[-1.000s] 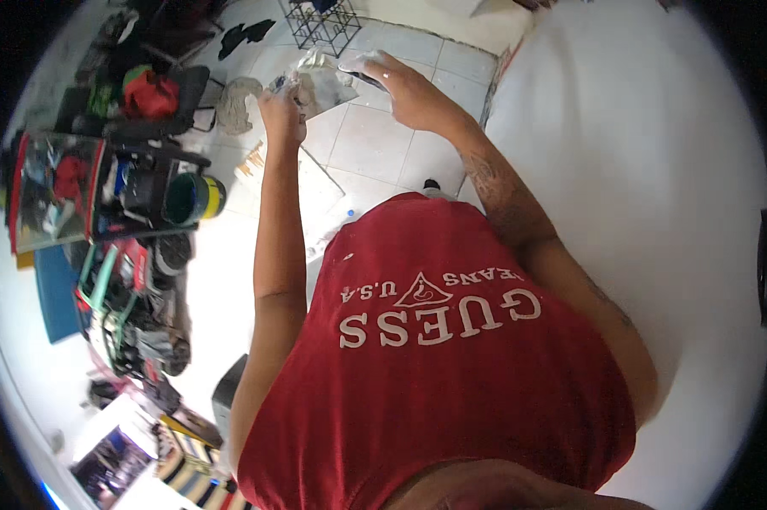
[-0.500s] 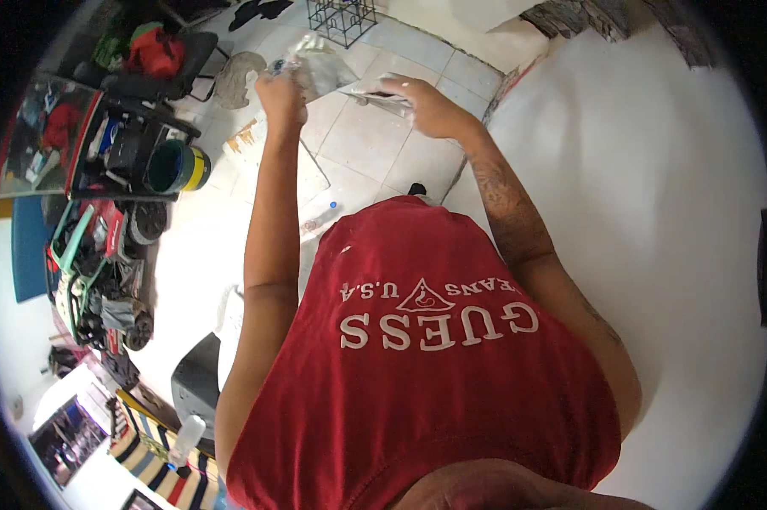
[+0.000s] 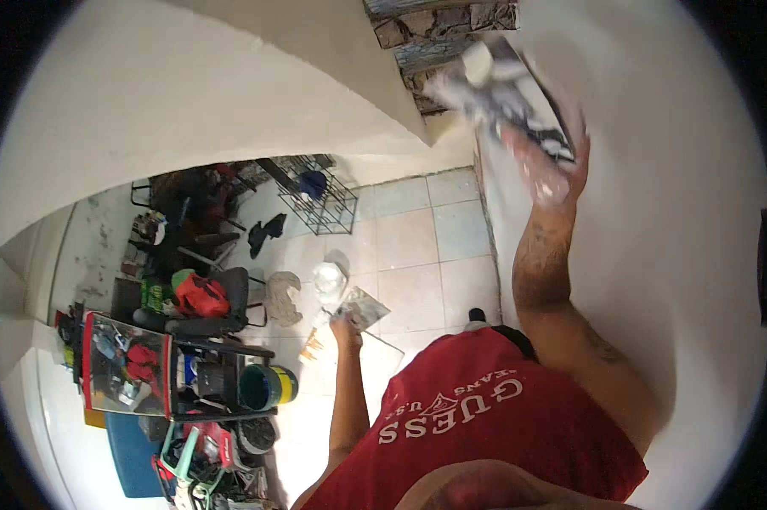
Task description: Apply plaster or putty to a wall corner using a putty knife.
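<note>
My right hand is raised at the white wall on the right. Its fingers are closed round a flat finishing trowel, whose metal blade is smeared with white plaster and blurred by motion. Whether the blade touches the wall I cannot tell. Lower and to the left, my left hand grips a second flat metal blade, also whitened with plaster. A rounded white mass shows just past that hand; whether it rests on the blade or on the floor is unclear.
Behind the trowel is stone-faced stepped work, below a sloping cream underside. A black wire rack stands on the tiled floor. At left are a chair with a red bundle, a glass case and a dark bucket. A stained board lies below my left hand.
My right hand has swung up and right, from beside the left hand to the wall, taking its trowel along. The view has shifted too. My left hand still holds its blade.
</note>
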`<state>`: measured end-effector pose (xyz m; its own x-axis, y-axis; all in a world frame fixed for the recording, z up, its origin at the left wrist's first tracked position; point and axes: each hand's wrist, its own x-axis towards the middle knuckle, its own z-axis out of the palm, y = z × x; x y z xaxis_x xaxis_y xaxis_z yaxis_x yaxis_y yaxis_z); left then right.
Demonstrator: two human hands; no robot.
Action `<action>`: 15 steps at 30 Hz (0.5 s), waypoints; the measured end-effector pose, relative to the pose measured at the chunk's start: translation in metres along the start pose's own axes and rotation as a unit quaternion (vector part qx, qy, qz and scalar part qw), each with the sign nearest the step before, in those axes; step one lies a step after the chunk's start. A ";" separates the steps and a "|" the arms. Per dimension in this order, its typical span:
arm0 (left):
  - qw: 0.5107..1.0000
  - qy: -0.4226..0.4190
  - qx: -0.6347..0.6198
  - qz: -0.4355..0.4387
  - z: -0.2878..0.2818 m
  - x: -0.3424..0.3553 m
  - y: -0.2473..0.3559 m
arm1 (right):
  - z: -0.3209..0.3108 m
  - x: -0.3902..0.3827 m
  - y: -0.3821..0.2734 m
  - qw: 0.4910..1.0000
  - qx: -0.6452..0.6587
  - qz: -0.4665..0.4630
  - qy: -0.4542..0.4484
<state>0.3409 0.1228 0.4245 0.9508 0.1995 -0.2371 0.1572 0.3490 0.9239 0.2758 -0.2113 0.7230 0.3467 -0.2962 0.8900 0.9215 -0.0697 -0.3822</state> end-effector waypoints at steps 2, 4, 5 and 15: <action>0.998 -0.036 0.045 -0.030 0.015 -0.007 0.011 | 0.002 0.023 -0.007 0.995 -0.071 -0.069 -0.003; 0.997 -0.047 0.057 -0.017 0.008 -0.011 0.012 | 0.021 0.033 -0.018 0.983 -0.112 -0.126 -0.073; 0.998 -0.038 0.044 -0.001 0.005 -0.011 0.012 | 0.030 0.037 -0.026 0.983 -0.109 -0.128 -0.072; 0.996 -0.008 -0.080 -0.027 0.018 -0.074 0.078 | 0.034 -0.071 -0.024 0.990 0.112 0.077 0.030</action>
<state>0.2873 0.1183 0.5193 0.9466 0.1615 -0.2790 0.1651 0.5004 0.8499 0.2355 -0.1560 0.6778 0.4813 -0.3435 0.8064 0.8766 0.1915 -0.4415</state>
